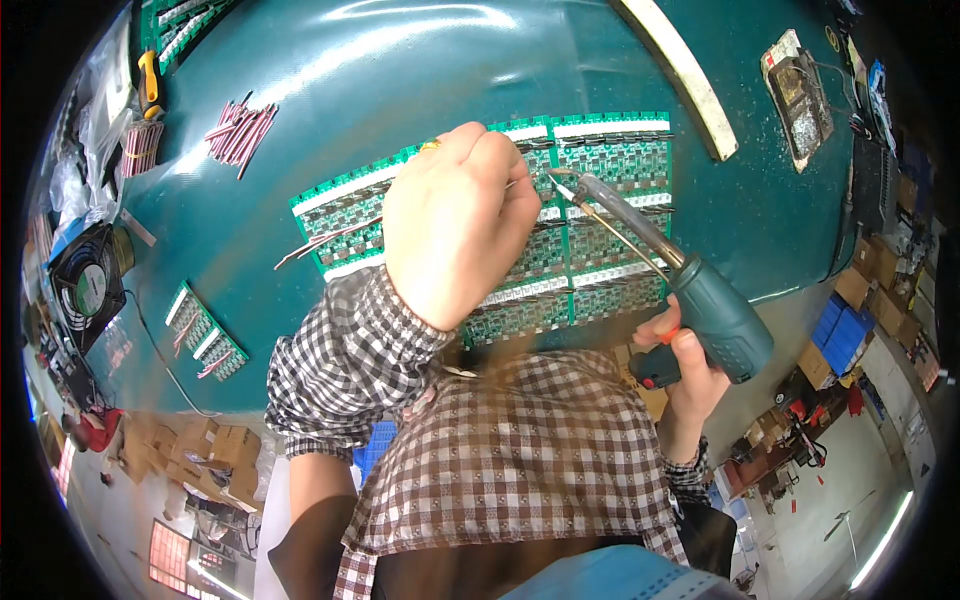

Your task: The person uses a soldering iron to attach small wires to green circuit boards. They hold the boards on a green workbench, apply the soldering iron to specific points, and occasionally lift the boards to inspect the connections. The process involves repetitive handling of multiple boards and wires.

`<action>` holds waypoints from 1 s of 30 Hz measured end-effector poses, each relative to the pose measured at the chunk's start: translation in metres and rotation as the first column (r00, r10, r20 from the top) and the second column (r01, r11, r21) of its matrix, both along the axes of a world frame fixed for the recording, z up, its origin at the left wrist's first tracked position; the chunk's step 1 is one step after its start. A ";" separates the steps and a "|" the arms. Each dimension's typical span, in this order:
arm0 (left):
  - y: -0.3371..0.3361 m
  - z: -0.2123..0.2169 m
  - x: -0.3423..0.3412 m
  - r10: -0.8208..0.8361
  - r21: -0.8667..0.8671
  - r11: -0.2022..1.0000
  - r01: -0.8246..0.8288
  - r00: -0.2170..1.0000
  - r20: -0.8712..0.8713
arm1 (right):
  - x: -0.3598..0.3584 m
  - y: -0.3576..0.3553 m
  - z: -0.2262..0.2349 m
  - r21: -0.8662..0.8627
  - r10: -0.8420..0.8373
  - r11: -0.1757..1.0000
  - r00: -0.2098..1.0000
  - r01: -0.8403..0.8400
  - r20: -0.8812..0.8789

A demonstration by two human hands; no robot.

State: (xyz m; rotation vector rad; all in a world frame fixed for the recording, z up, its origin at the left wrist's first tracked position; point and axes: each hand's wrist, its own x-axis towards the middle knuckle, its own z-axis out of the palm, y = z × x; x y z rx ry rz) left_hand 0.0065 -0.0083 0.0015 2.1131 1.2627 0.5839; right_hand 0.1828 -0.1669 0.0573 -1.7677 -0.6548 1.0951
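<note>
My right hand [690,365] grips the handle of a dark green soldering gun [728,320], a finger at its red trigger. The gun's tip meets a panel of green circuit boards [615,165] lying on the bench. Closed over the panel is my left hand [455,215], its thumb and fingers pinched close to the tip. From its left side stick out thin pink-and-white wires [330,240]. The pinched ends are mostly hidden by my fingers. Black wires run in rows across the boards.
A pile of cut wires [240,135] and a banded bundle [142,147] lie left. Nearby are a yellow-handled screwdriver [150,80], a fan [90,280] and a small board strip [205,332]. Beyond the gun are a pale curved bar [690,80] and a solder-stained tray [798,100].
</note>
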 end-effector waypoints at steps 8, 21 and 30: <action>0.000 -0.001 0.000 0.016 -0.012 1.000 -0.016 1.000 0.006 | 0.001 0.000 0.001 -0.020 0.008 1.000 1.000 -0.008 -0.013; -0.001 -0.003 0.000 0.028 -0.001 1.000 -0.027 0.999 0.028 | -0.001 0.003 0.002 -0.035 0.049 0.998 0.997 -0.047 0.051; 0.000 -0.002 0.000 0.034 -0.025 0.999 -0.033 0.999 0.028 | -0.001 0.002 0.001 -0.017 0.051 0.999 0.998 -0.050 0.047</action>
